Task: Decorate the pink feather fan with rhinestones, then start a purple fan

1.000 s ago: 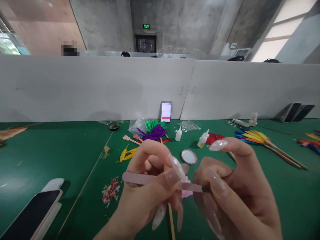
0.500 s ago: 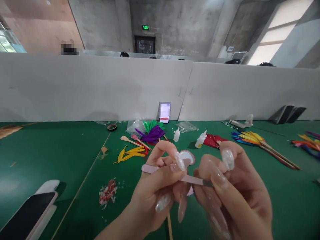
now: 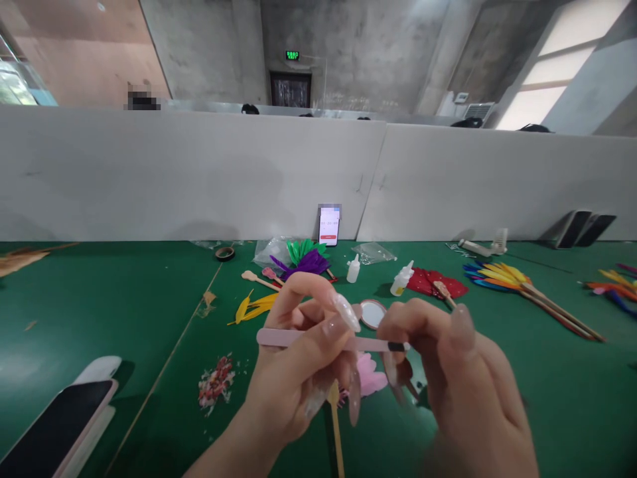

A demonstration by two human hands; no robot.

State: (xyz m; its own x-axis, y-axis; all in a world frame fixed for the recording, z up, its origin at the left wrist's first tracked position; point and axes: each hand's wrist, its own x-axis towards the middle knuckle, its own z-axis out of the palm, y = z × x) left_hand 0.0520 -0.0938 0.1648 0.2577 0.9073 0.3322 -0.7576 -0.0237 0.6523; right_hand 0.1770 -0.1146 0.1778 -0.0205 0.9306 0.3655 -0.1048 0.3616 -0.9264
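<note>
My left hand (image 3: 303, 358) is closed around slim pink tweezers (image 3: 279, 337), held level with their dark tip pointing right. My right hand (image 3: 458, 372) is beside that tip, its thumb lifted away from the curled fingers, and I see nothing held in it. A small dark patch under its fingers is too blurred to name. Below my hands lie pink feathers (image 3: 371, 377) and a wooden stick (image 3: 337, 431), both partly hidden by my left hand. A round white disc with a reddish rim (image 3: 372, 314) rests just beyond, between the hands.
Yellow feathers (image 3: 256, 309), purple feathers (image 3: 306, 265) and green feathers (image 3: 303, 249) lie farther back. Two glue bottles (image 3: 353, 269) stand near a red fan (image 3: 428, 282). A multicoloured feather fan (image 3: 502, 275) lies right. Scraps (image 3: 216, 383) and a dark phone (image 3: 60, 425) are left.
My right thumb has come off the tweezers' tip, and the right hand has opened. The left hand has shifted left with the tweezers, uncovering more of the pink feathers.
</note>
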